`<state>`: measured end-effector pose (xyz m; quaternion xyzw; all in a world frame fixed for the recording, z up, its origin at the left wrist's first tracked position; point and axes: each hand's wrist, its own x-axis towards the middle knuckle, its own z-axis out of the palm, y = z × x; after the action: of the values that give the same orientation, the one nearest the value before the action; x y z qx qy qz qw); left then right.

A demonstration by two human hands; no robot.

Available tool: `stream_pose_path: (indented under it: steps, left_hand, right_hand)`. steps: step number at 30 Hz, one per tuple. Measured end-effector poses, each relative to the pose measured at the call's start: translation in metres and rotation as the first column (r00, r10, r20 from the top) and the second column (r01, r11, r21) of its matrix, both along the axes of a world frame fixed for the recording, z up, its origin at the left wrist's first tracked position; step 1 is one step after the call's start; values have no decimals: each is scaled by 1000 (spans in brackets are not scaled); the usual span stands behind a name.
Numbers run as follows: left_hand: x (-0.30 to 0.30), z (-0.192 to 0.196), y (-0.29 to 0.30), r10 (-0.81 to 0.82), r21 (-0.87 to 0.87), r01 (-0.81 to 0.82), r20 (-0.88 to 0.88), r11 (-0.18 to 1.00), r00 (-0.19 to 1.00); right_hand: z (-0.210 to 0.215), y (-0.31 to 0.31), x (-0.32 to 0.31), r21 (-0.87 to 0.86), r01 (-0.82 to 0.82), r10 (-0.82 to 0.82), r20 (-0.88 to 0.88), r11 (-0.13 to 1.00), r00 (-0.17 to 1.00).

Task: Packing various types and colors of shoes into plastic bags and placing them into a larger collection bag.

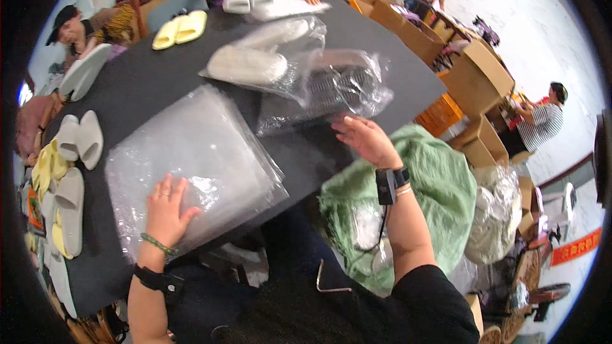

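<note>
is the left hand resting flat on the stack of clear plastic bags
Yes, the left hand lies palm down, fingers spread, on the stack of clear plastic bags on the dark table.

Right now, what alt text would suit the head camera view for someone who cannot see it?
A person's left hand lies flat on a stack of clear plastic bags on a dark table, while the right hand reaches toward a bagged pair of slippers. Loose pale slippers line the table's left edge.

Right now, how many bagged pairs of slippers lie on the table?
2: a white pair in a clear bag at table centre, a dark pair in its bag beside the right hand. More may be hidden.
</note>
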<state>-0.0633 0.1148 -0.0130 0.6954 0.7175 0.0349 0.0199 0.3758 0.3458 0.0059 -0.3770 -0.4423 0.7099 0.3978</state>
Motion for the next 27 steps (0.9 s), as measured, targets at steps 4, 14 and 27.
stream_pose_path:
  steps: [4, 14, 27]
  left_hand:
    - [-18, -5, -6, -69, 23, 71, -68, 997, 995]
    - [-2, -8, 13, -117, 15, 117, -11, 993, 993]
    - [12, 9, 18, -144, 18, 145, -50, 989, 988]
  right_hand:
    - [-31, -25, 83, 12, -2, 0, 122, 1000, 993]
    - [-323, -147, 301, -323, 190, 155, 793, 927, 589]
    - [-424, -166, 238, -98, 465, -126, 896, 880, 426]
